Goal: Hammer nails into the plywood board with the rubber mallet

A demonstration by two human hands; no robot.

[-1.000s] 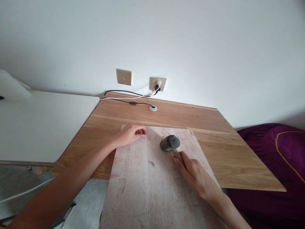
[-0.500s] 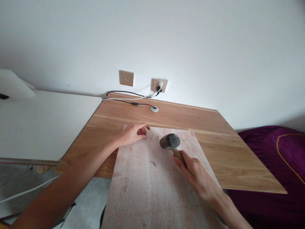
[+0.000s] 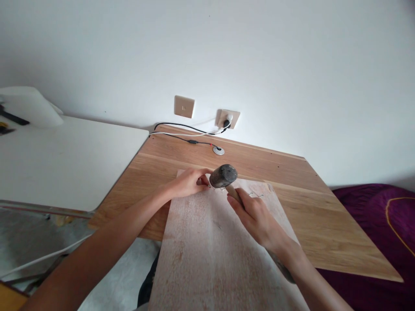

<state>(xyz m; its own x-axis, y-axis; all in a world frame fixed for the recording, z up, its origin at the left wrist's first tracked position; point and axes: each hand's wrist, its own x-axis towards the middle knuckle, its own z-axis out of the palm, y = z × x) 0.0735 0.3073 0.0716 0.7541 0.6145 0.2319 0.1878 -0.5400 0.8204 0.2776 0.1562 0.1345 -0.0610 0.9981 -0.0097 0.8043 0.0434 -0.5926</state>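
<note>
The mallet partly hides a nail.

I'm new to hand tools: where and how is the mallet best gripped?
Probably around the handle, coming from the near right, as the right hand does: the handle is slim and runs that way, while the head is thick and close to the left hand.

On the white wall, two tan plates, with a white plug and a black plug in the right one. Below, black and white cords and a silver ring on the brown worktop. At left, a white table; at right, purple cloth with a yellow line.
</note>
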